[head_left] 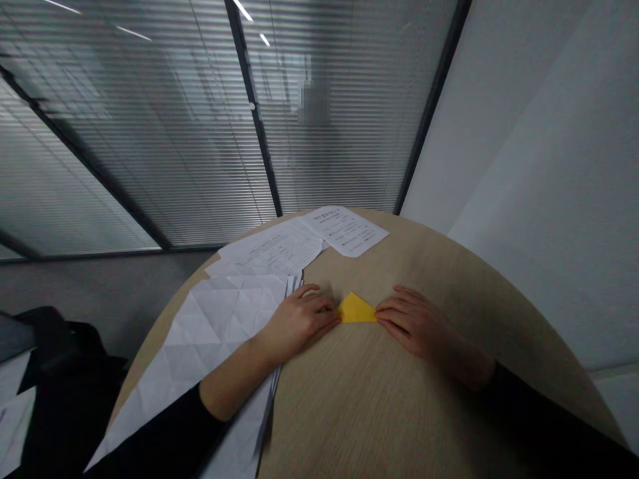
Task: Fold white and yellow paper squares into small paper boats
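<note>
On the wooden table (379,406) | my left hand (299,322) and right hand (422,319) lay open, apart | pinning the folded yellow paper (355,309) between them

Beside the left hand (298,324) lies a big white paper (214,332) with many folds. Printed papers (344,229) sit past the hands on the round wood table (399,412). Far left is a black thing (64,352).

My counter (369,406) is a rounded top of pale wood grain. Printed sheets (299,243) overlap near its far edge, a stack of white paper creased into triangles (210,326) lies to my left, and a small folded piece of yellow paper (356,309) sits flat near the middle.
</note>
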Available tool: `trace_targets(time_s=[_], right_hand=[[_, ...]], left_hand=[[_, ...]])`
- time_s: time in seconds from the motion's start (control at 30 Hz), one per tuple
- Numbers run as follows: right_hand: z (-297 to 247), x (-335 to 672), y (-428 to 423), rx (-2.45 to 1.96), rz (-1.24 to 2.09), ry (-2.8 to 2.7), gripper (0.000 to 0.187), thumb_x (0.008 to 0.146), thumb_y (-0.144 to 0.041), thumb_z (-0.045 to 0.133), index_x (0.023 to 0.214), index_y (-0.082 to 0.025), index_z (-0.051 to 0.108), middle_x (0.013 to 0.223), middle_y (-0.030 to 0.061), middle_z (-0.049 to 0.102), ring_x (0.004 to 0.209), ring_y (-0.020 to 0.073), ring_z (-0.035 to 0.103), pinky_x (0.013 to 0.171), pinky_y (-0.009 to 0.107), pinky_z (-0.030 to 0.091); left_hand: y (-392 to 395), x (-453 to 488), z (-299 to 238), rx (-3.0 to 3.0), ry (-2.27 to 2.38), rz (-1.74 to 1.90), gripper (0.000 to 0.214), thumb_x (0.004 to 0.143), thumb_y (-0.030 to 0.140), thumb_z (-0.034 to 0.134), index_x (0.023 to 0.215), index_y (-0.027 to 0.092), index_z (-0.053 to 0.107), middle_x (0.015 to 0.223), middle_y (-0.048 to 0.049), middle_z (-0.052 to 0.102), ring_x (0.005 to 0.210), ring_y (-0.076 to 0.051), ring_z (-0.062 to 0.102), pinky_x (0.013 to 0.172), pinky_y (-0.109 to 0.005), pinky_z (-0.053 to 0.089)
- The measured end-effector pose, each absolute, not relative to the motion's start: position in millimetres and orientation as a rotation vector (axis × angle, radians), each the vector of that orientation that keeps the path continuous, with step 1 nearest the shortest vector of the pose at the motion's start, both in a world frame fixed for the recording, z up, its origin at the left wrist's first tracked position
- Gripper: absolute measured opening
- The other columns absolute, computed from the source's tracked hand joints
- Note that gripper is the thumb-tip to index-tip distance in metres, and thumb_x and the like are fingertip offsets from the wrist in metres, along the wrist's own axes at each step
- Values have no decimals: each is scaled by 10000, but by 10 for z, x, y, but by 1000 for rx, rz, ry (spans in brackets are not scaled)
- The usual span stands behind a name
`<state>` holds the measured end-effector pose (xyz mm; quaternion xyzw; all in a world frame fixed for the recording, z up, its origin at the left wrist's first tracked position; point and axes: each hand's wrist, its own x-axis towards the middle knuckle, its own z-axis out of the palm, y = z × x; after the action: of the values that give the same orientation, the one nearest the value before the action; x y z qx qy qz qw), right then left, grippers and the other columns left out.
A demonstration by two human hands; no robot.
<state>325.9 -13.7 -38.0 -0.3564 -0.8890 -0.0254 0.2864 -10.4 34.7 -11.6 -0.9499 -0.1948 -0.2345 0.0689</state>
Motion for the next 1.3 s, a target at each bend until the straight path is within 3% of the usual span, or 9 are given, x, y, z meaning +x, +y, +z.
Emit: trace_targets(time_s=[0.2, 0.63, 0.87, 1.3], right_hand=[[-373, 3256, -185, -968, -143, -2432, 263, 1116, -150, 685, 1261, -320, 824, 1191, 21, 896, 1051, 259, 810, 1246, 577, 579], [-393, 3246, -225, -985, -124, -2409, 371, 1079, -74, 653, 1284, -332, 822, 1153, 22, 898, 1006, 259, 817, 1245, 578, 605], [-444, 3277, -220, -944, -81, -2459, 390, 1092, -61, 610, 1338, -300, 796, 1230, 52, 878, 1117, 258, 833, 1252, 575, 609], [-323, 3167, -208, -992, -136, -2368, 233, 1096, -128, 644, 1136, -278, 817, 1006, 49, 882, 908, 257, 815, 1086, 550, 661]], left_hand=[[302, -97, -79, -2783, -516, -628, 232, 1191, 203, 558, 1194, 219, 789, 978, -22, 851, 858, -201, 777, 1179, -487, 556], [304, -114, -74, -2786, -463, -650, 227, 1175, 156, 574, 1176, 219, 792, 1031, -25, 876, 893, -218, 792, 1147, -474, 571], [296, -110, -62, -2786, -460, -637, 244, 1186, 147, 542, 1215, 204, 777, 1049, -34, 876, 920, -224, 798, 1107, -457, 580], [294, -92, -95, -2740, -558, -649, 221, 1182, 204, 575, 1130, 220, 789, 924, -20, 842, 851, -219, 765, 1063, -430, 586]])
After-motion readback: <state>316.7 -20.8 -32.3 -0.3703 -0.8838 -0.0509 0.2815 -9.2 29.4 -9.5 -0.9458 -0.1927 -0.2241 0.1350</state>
